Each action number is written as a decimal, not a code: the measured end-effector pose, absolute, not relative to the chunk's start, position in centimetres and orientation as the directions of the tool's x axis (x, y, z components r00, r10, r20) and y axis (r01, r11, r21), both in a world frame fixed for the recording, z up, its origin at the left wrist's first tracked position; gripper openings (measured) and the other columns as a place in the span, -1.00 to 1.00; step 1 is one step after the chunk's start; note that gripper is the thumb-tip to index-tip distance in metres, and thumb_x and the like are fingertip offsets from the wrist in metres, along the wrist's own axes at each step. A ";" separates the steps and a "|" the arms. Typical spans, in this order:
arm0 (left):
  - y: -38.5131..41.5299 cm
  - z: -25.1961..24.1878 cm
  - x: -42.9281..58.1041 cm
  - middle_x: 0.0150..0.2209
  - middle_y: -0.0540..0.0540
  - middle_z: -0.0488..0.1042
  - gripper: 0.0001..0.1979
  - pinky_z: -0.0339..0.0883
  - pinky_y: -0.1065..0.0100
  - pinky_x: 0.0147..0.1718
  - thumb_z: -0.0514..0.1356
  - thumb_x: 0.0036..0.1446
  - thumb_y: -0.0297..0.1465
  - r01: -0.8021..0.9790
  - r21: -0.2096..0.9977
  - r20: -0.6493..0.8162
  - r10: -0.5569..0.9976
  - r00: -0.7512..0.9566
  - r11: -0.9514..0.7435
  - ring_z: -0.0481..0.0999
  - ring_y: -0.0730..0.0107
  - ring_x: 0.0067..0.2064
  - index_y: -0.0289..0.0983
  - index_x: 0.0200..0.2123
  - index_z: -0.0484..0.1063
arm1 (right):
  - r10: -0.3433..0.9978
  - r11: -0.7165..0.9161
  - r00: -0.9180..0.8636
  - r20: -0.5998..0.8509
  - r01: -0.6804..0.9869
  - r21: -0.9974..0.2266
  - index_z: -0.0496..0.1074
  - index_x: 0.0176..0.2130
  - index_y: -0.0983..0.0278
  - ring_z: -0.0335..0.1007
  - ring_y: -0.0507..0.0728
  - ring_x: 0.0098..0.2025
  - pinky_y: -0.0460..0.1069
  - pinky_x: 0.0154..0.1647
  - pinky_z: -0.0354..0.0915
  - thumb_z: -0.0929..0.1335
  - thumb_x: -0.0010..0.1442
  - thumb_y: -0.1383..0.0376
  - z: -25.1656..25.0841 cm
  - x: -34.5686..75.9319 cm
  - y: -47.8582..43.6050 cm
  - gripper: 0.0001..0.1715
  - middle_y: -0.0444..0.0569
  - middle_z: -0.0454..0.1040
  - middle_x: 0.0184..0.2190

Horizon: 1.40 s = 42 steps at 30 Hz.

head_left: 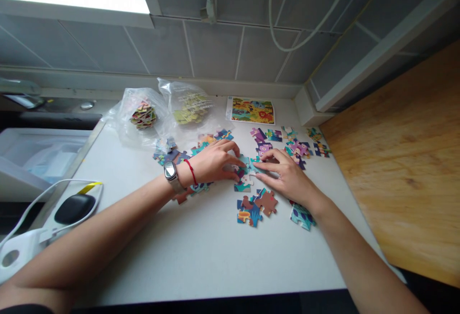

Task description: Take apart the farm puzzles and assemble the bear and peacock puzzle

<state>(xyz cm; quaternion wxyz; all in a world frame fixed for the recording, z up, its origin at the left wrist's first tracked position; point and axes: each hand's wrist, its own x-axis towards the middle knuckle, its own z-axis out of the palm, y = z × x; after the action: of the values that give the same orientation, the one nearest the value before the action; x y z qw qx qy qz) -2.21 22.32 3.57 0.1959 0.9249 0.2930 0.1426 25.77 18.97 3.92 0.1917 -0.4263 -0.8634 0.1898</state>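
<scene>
In the middle of the white counter, my left hand point(215, 161) has its fingers curved, thumb and forefinger gripping the left side of a small group of joined jigsaw puzzle pieces point(244, 180). From the other side, my right hand point(287, 175) pinches a teal jigsaw puzzle piece point(255, 164) against that group; its far edge is partly covered by the fingers. Nearer to me lies a brown and blue cluster of pieces point(256, 207). A teal spotted piece point(302, 216) sits beside my right wrist. Several loose pieces are partly hidden under my left hand and wrist.
Purple and blue pieces point(298, 149) are scattered behind my right hand. A picture card point(250, 110) lies at the back, beside clear bags of pieces point(143, 115). A white power strip point(23, 252) and black round device point(75, 208) are at left; a wooden panel point(406, 161) borders the right.
</scene>
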 end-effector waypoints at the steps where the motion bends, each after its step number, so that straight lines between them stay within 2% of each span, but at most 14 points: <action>1: 22.3 3.6 -2.2 0.01 -0.17 0.51 -0.68 0.34 0.12 0.04 0.44 0.20 -0.18 0.487 0.444 0.148 0.597 0.788 -0.752 0.49 0.11 0.00 -0.06 0.01 0.67 | 0.809 0.564 -0.564 0.165 0.666 -0.489 0.67 0.02 0.09 0.43 0.28 0.04 0.25 0.10 0.45 0.47 0.32 0.21 4.0 25.7 19.0 -0.72 0.07 0.49 -0.05; 7: 22.2 3.6 -2.2 0.02 -0.18 0.49 -0.68 0.35 0.12 0.04 0.41 0.22 -0.16 0.496 0.437 0.138 0.600 0.788 -0.751 0.48 0.11 0.00 -0.04 0.03 0.66 | 0.807 0.565 -0.571 0.147 0.678 -0.469 0.68 0.01 0.08 0.43 0.30 0.03 0.25 0.08 0.45 0.45 0.33 0.21 4.1 25.7 18.9 -0.73 0.07 0.48 -0.05; 16: 22.0 3.8 -2.3 0.10 -0.26 0.42 -0.56 0.37 0.02 0.09 0.31 0.32 -0.12 0.495 0.344 0.126 0.562 0.817 -0.797 0.47 0.05 0.03 -0.06 0.21 0.55 | 0.815 0.568 -0.557 0.159 0.712 -0.413 0.67 0.03 0.08 0.41 0.31 0.10 0.27 0.14 0.44 0.45 0.34 0.22 4.1 25.5 18.7 -0.72 0.08 0.45 0.04; 24: 21.8 4.2 -2.2 0.10 -0.22 0.42 -0.61 0.36 0.05 0.09 0.28 0.34 -0.12 0.506 0.286 0.116 0.554 0.824 -0.813 0.45 0.08 0.02 0.02 0.19 0.55 | 0.822 0.562 -0.546 0.164 0.726 -0.396 0.67 0.03 0.08 0.41 0.34 0.10 0.32 0.14 0.44 0.42 0.34 0.22 4.1 25.1 18.4 -0.71 0.11 0.45 0.04; 29: 21.8 4.3 -2.2 0.12 -0.23 0.43 -0.56 0.37 0.04 0.08 0.30 0.31 -0.06 0.517 0.269 0.102 0.558 0.824 -0.813 0.47 0.06 0.04 0.03 0.21 0.54 | 0.840 0.534 -0.502 0.209 0.693 -0.484 0.63 0.07 0.12 0.42 0.32 0.15 0.31 0.22 0.42 0.42 0.36 0.16 3.9 25.7 18.8 -0.67 0.09 0.46 0.04; 34: 22.1 4.3 -2.5 0.12 -0.25 0.43 -0.51 0.38 0.03 0.08 0.33 0.26 -0.03 0.508 0.294 0.100 0.554 0.826 -0.810 0.49 0.02 0.06 -0.01 0.21 0.55 | 0.889 0.451 -0.310 0.338 0.725 -0.520 0.61 0.10 0.09 0.44 0.31 0.14 0.32 0.25 0.40 0.39 0.38 0.17 4.0 27.0 19.7 -0.66 0.07 0.48 0.03; 42: 22.3 4.0 -2.9 0.12 -0.24 0.45 -0.53 0.34 0.01 0.09 0.35 0.24 -0.01 0.611 0.247 0.133 0.651 0.748 -0.752 0.48 -0.02 0.08 -0.05 0.15 0.58 | 0.918 0.389 -0.233 0.320 0.677 -0.624 0.63 0.02 0.11 0.46 0.29 0.14 0.26 0.17 0.46 0.39 0.38 0.12 3.9 27.5 19.9 -0.70 0.06 0.52 0.02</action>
<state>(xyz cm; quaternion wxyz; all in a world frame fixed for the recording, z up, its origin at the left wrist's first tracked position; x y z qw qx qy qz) -2.94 22.30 4.02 0.0945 0.9300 0.3390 0.1058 27.46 19.91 3.89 0.3329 -0.5221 -0.7641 0.1811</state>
